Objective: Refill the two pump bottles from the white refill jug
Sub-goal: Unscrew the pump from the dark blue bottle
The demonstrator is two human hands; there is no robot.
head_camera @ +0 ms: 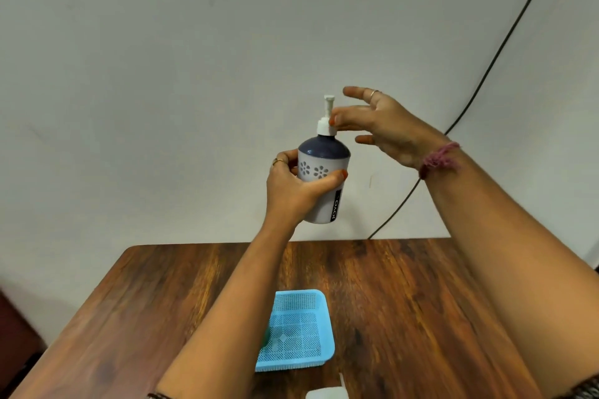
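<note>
I hold a pump bottle (324,178) up in front of the wall, well above the table. It has a pale grey body with flower cut-outs, a dark blue dome top and a white pump (326,116). My left hand (295,186) grips the bottle's body from the left. My right hand (379,125) reaches in from the right, thumb and a finger pinching the white pump collar, the other fingers spread. A white object (327,393) shows at the bottom edge, mostly cut off; I cannot tell what it is.
A light blue mesh tray (299,330) lies on the brown wooden table (405,301), partly behind my left forearm. A black cable (486,74) runs down the white wall at the right. The table's left edge slants toward the lower left.
</note>
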